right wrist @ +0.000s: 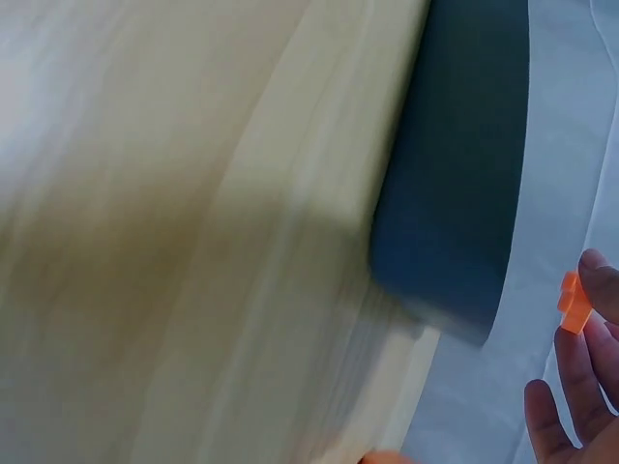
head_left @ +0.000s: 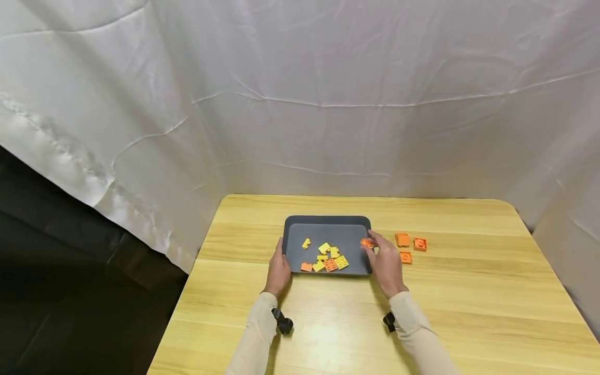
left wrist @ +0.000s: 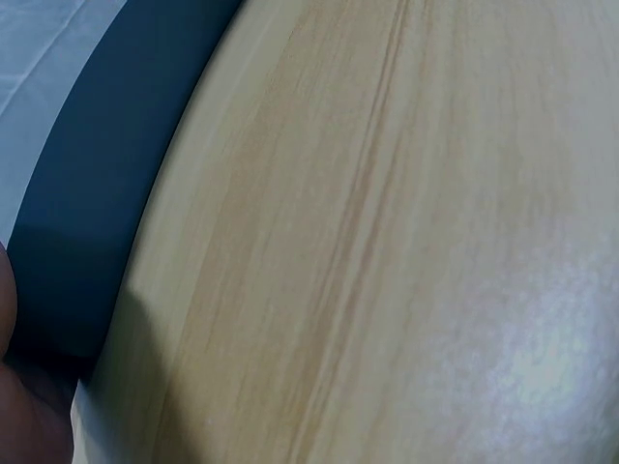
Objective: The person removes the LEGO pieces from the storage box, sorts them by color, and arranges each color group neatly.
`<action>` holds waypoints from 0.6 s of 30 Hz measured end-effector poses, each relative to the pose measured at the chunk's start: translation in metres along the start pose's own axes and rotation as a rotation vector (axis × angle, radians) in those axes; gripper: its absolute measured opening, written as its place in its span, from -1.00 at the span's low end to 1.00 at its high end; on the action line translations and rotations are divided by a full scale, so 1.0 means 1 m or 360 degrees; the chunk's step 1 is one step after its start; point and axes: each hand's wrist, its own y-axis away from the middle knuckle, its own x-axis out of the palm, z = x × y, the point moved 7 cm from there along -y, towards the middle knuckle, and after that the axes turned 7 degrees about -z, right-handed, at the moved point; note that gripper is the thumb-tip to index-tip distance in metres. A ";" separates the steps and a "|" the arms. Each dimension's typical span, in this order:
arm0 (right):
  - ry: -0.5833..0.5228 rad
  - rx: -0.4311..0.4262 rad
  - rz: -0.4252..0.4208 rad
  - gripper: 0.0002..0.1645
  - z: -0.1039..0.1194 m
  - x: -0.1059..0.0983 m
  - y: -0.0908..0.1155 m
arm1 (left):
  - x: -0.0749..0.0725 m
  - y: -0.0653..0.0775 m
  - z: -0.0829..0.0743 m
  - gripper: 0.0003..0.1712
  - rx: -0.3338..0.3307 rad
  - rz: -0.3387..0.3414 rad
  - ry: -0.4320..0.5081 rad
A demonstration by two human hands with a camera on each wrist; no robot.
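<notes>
A dark grey tray [head_left: 328, 220] lies on the table with several yellow and orange toy building bricks in it. My left hand [head_left: 278, 272] grips the tray at its left side; in the left wrist view only part of this hand [left wrist: 34, 416] shows beside the tray's corner. Over the tray's right edge, my right hand [head_left: 387, 264] pinches an orange brick [head_left: 365, 243] between thumb and fingers. The right wrist view shows that brick [right wrist: 574, 304] held above the rim, with the other fingers [right wrist: 547, 418] apart from it. Among the tray's bricks are a studded orange one [head_left: 330, 265] and a yellow one [head_left: 341, 262].
Right of the tray, three orange bricks lie on the wooden table [head_left: 469, 291]: one blocky [head_left: 402, 239], one with its hollow side up [head_left: 420, 244], another nearer me [head_left: 405, 258]. A white curtain [head_left: 328, 135] hangs behind the table.
</notes>
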 end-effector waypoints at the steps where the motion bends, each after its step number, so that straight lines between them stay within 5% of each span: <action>1: 0.0002 0.0007 -0.0010 -0.38 -0.003 -0.003 0.000 | 0.000 0.000 0.000 -0.38 -0.0001 -0.0002 0.0001; 18: 0.0088 0.0089 -0.0136 -0.42 -0.053 -0.049 0.003 | -0.005 -0.002 0.005 -0.37 -0.0004 -0.0018 -0.0009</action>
